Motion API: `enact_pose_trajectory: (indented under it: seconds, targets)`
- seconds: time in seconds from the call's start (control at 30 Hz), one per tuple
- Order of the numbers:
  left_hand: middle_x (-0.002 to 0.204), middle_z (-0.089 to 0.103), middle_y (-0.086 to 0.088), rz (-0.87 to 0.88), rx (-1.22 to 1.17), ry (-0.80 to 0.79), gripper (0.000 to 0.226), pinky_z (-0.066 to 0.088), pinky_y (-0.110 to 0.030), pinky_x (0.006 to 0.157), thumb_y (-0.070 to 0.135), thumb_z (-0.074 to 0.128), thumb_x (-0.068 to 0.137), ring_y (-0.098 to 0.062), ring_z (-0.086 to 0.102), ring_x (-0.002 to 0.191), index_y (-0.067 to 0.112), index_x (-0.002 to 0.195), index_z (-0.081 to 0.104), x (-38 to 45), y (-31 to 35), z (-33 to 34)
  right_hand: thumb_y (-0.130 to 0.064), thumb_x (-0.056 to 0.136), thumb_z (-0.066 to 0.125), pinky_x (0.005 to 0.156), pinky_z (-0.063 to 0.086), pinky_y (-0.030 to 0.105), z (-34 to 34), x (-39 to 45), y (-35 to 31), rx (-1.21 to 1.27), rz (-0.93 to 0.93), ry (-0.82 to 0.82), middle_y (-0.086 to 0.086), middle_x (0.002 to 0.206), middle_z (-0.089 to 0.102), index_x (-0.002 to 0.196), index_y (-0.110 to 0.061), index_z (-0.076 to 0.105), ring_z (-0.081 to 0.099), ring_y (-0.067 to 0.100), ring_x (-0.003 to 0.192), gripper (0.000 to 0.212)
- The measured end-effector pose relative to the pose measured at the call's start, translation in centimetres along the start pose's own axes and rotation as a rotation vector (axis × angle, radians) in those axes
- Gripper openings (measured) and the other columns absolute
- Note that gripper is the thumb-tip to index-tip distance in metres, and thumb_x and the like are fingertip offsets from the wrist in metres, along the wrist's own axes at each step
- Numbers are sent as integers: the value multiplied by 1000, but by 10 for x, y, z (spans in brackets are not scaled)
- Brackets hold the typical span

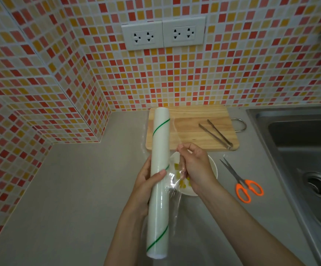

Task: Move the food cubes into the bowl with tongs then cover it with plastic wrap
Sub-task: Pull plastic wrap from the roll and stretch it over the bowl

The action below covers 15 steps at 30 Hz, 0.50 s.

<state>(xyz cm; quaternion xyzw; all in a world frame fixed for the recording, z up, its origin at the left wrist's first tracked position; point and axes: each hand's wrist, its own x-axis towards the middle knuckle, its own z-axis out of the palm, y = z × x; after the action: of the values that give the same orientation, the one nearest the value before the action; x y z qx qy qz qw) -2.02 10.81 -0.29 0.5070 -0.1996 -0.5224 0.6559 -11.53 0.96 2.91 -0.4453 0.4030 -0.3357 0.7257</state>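
The person's left hand [146, 179] is gripping a long roll of plastic wrap [158, 181] around its middle, thumb lying across the front and fingers curled behind, holding it lengthwise above the grey counter [79, 189]. The roll is white with a thin green line spiralling around it, and its far end is hanging over the near left corner of the wooden cutting board [192, 127].

The right hand [194, 166] is sitting just to the right of the roll, its fingers closed in a pinch on the loose edge of the clear film [175, 181], which is stretching from the roll toward the hand and wrinkling below it. The hand and the film are hovering over the white bowl [213, 169], which is resting on the counter just in front of the cutting board. Several yellow food cubes [182, 183] are showing inside the bowl through the film; part of the bowl is hidden by the hand.

The metal tongs [216, 134] are lying on the cutting board, their tips pointing toward its near right corner. Scissors [240, 179] with orange handles are lying on the counter to the right of the bowl, blades slightly parted. A steel sink [299, 150] is occupying the right side, and 2 white wall sockets [163, 33] are sitting in the mosaic tile wall behind.
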Motion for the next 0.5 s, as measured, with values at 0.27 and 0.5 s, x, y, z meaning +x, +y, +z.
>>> enact_pose_trajectory:
  seconds: [0.27, 0.5]
  targets:
    - [106, 73, -12, -48, -81, -82, 49, 58, -29, 57, 17, 66, 75, -17, 68, 64, 24, 123, 60, 2, -1, 3, -19, 92, 51, 32, 25, 17, -1, 0, 2, 11, -131, 255, -8, 33, 35, 71, -18, 55, 29, 6, 28, 22]
    - [99, 74, -8, -95, 20, -75, 63, 60, -40, 67, 7, 69, 68, -26, 73, 87, 24, 127, 53, 8, 6, 3, -19, 93, 49, 43, 27, 22, -27, -1, -8, -357, -380, 298, 9, 53, 41, 78, -12, 55, 30, 8, 41, 17]
